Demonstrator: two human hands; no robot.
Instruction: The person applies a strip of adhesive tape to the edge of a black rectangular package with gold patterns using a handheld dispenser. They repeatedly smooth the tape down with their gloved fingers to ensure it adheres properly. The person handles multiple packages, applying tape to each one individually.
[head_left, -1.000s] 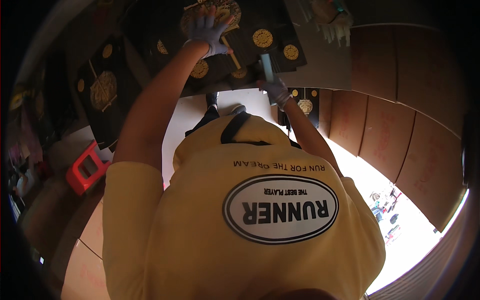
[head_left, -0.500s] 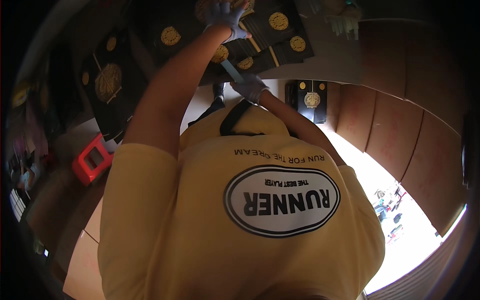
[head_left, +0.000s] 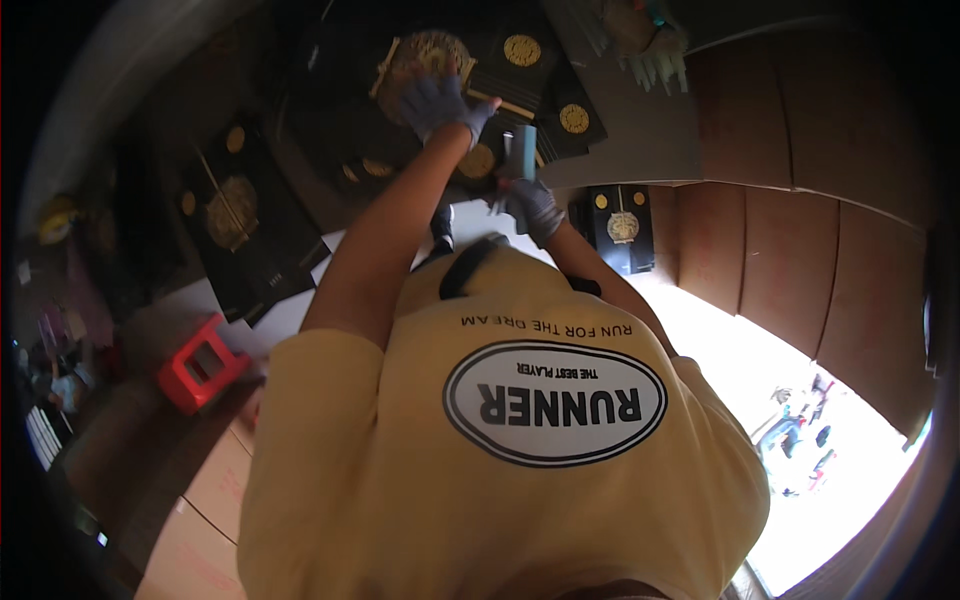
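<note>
My left hand (head_left: 440, 108), in a grey-blue glove, lies spread and flat on a black printed sheet (head_left: 330, 90) with gold round emblems. Its fingers cover part of a large gold emblem (head_left: 428, 52). My right hand (head_left: 533, 208), gloved alike, is closed around a light-blue flat strip-like tool (head_left: 528, 152) at the near edge of the sheets. The tool points away from me, and a thin shiny piece shows beside it; its exact kind is unclear. More black pieces with gold emblems overlap under and beside my hands.
Another black stack with gold emblems (head_left: 232, 212) lies to the left, and one more (head_left: 622, 228) sits lower right. A red plastic stool (head_left: 203, 365) stands at left. Brown cartons (head_left: 790, 255) line the right side. A pale glove (head_left: 660, 62) lies at far right.
The view has shifted. My left hand has come nearer to me and lies flat on the large emblem. My right hand has turned the light-blue tool from slanting left to nearly upright.
</note>
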